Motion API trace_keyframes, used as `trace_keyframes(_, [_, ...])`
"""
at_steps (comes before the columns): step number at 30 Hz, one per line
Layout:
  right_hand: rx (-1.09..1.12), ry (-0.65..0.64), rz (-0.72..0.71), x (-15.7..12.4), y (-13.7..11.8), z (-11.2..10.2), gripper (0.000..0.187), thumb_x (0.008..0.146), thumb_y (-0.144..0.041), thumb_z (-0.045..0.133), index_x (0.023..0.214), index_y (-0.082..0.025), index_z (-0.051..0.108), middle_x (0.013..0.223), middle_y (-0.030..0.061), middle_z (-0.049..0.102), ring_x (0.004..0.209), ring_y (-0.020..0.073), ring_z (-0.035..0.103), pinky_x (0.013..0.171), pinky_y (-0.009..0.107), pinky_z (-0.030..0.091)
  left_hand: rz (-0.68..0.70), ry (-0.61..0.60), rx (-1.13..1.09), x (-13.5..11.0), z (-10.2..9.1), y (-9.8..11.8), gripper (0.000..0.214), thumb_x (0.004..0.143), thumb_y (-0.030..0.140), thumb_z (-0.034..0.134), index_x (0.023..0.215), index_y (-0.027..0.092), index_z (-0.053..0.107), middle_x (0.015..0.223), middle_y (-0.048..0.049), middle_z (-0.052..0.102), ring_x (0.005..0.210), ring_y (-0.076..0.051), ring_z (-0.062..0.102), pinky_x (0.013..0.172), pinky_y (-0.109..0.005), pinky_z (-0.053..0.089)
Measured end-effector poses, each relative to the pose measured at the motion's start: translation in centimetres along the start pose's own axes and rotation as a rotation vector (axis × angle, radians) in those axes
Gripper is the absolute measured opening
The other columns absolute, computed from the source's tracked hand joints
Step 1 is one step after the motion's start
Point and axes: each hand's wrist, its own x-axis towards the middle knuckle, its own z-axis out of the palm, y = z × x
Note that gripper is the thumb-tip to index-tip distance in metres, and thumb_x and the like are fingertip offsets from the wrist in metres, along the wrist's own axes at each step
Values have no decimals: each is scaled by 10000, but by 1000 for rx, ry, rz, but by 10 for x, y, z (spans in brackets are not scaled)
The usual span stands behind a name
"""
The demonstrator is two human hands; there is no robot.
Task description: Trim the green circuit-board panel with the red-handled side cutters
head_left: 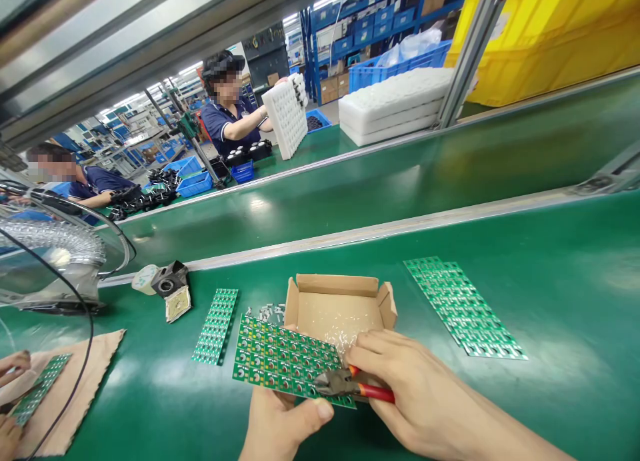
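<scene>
My left hand (287, 421) grips a green circuit board panel (280, 354) from below, thumb along its near edge. The panel is tilted and carries rows of round cut-outs with small parts. In my right hand (400, 381) are diagonal cutters (340, 383) with red and orange handles; their jaws rest at the panel's right part. Behind the panel stands an open cardboard box (337, 308) with tiny pale bits scattered inside. A small heap of metallic bits (270, 312) lies left of the box, partly hidden by the panel.
Left of the box lies another panel (216, 326); overlapping panels (465, 308) lie to the right. A solder stand (171, 284) and a clear duct hood (65, 274) are at left. A co-worker's hands (13, 368) hold a panel on a cloth (95, 374). A metal rail (300, 244) runs behind.
</scene>
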Motion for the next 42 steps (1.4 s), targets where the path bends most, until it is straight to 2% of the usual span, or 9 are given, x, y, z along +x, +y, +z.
trace_keyframes(2, [0, -1, -1, -1, 1, 2, 51, 800, -125, 491, 824, -154, 525, 879, 37, 538, 776, 162, 416, 709, 291, 256, -8, 9, -1, 0, 0, -2, 1320, 609, 367, 869, 1578, 175, -7, 1401, -218, 490, 1162, -300, 579, 1111, -461, 371])
trace_keyframes(6, [-7, 41, -35, 0, 3, 5, 40, 795, -114, 491, 805, -146, 513, 844, 31, 532, 740, 147, 399, 689, 285, 250, -9, 8, 37, -1, -2, -2, 1335, 618, 379, 865, 1572, 184, -47, 1474, -238, 404, 1242, -351, 528, 1150, -522, 313])
trace_keyframes(11, [-36, 59, -37, -2, 0, 4, 61, 801, -108, 456, 780, -144, 501, 822, 29, 536, 699, 140, 393, 662, 282, 237, -7, 6, 40, 0, -4, -4, 1357, 627, 371, 866, 1555, 161, -101, 1401, -255, 456, 1218, -346, 552, 1136, -526, 329])
trace_keyframes(17, [-7, 1, 11, -2, -2, 1, 48, 791, -112, 472, 794, -149, 503, 811, 24, 521, 704, 142, 370, 670, 279, 229, -11, -79, 131, 2, -5, -1, 1113, 684, 454, 828, 1562, 128, 227, 1350, -223, 537, 1241, -336, 534, 1159, -516, 300])
trace_keyframes(22, [-2, 8, 23, 2, 0, 1, 55, 800, -124, 483, 828, -153, 521, 882, 37, 532, 782, 163, 410, 712, 288, 256, 30, -26, 16, 1, -3, -2, 1256, 669, 364, 856, 1588, 202, 15, 1358, -167, 551, 1145, -231, 613, 1064, -352, 450])
trace_keyframes(28, [-1, 25, -4, 2, 1, 6, 67, 797, -117, 480, 828, -152, 528, 871, 36, 532, 772, 158, 410, 705, 289, 258, 7, -27, 19, 1, -2, -5, 1369, 661, 364, 854, 1542, 182, -178, 1461, -237, 419, 1193, -283, 570, 1103, -417, 393])
trace_keyframes(32, [-32, 64, -39, 1, 0, 8, 57, 791, -110, 464, 792, -143, 510, 814, 32, 525, 708, 142, 383, 663, 282, 237, -10, 4, 18, 1, -5, -8, 1371, 638, 359, 867, 1530, 126, -149, 1406, -269, 430, 1203, -310, 558, 1118, -460, 369])
trace_keyframes(37, [-4, 50, -37, 0, -1, 5, 44, 779, -115, 453, 771, -144, 485, 781, 19, 515, 660, 130, 349, 631, 273, 224, 0, -9, 12, 1, -3, -6, 1356, 637, 365, 856, 1533, 158, -140, 1417, -250, 418, 1196, -324, 556, 1118, -482, 362])
trace_keyframes(42, [-115, 154, 22, 2, 7, 0, 158, 840, -158, 417, 916, -156, 556, 883, 46, 564, 773, 168, 455, 692, 298, 305, 36, 1, -66, -5, 3, -3, 1378, 597, 345, 864, 1542, 207, -129, 1476, -236, 326, 1298, -362, 476, 1108, -486, 389])
